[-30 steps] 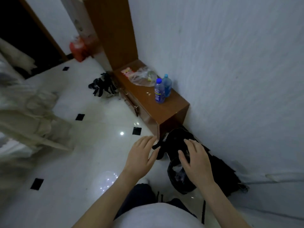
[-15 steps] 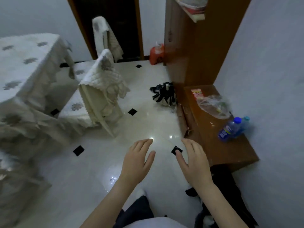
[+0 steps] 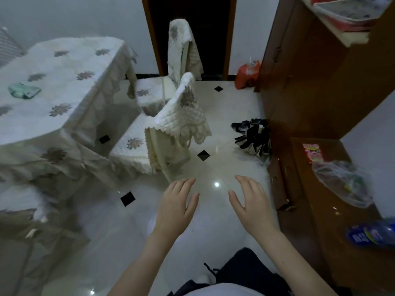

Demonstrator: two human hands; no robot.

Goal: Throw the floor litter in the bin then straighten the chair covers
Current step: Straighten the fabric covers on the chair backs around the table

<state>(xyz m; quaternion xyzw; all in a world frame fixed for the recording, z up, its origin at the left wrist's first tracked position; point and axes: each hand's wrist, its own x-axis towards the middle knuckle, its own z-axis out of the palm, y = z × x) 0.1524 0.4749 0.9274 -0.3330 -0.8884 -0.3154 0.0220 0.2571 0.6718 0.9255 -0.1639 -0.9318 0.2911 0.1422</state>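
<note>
Above the glossy white floor (image 3: 102,242), both hands are held out palm-down with nothing in them: the left hand (image 3: 176,207) and the right hand (image 3: 253,207) sit side by side, a gap between them, fingers loosely spread and touching nothing. A bright ceiling reflection shines on the tile between the two.

Ahead and to the left stands the near chair (image 3: 149,144), whose quilted cream cover (image 3: 183,114) sits crooked on the backrest (it hangs lower on the right, with the scalloped edge bunched). Behind it, by the dark doorway (image 3: 211,28), the far chair (image 3: 164,90) wears its own cover (image 3: 179,48) draped over the back, tilted too. Both chairs are tucked beside the counter (image 3: 53,86), which is draped in a matching flowered cloth and carries a small greenish object (image 3: 24,90) near its left edge.

On the floor to the right, touching the base of the tall brown cabinet (image 3: 316,77), lies a black-and-white crumpled heap (image 3: 253,136); what it is made of is hard to tell. An orange bag (image 3: 248,74) rests farther back beside the doorway. At the right edge, the low wooden stand (image 3: 320,199) holds a red packet (image 3: 312,152), a clear plastic bag (image 3: 344,180) and a blurred blue-labelled bottle (image 3: 372,235).
</note>
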